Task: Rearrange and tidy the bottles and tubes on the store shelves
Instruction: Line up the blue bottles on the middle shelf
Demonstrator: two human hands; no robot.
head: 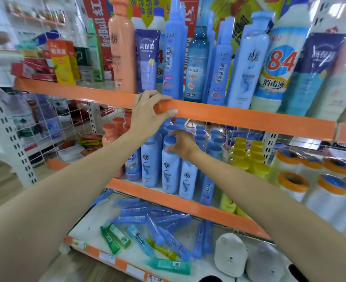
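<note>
My left hand (147, 115) is raised in front of the upper shelf's orange edge (249, 117) and grips a rounded orange cap (165, 107); what hangs below the cap is hidden by the hand. My right hand (181, 144) reaches into the middle shelf, thumb and fingers curled round the blue cap of a light blue bottle (170, 171) in the front row. More light blue bottles (150, 163) stand around it. Peach bottles (111, 133) stand to the left on that shelf. Blue and green tubes (160, 222) lie scattered on the bottom shelf.
The upper shelf carries a tall peach bottle (122, 47), blue bottles (174, 58), a purple tube (147, 58) and an "84" disinfectant bottle (278, 66). Yellow bottles (247, 157) and orange-rimmed rolls (294, 182) stand to the right. Plush toys (231, 255) sit bottom right.
</note>
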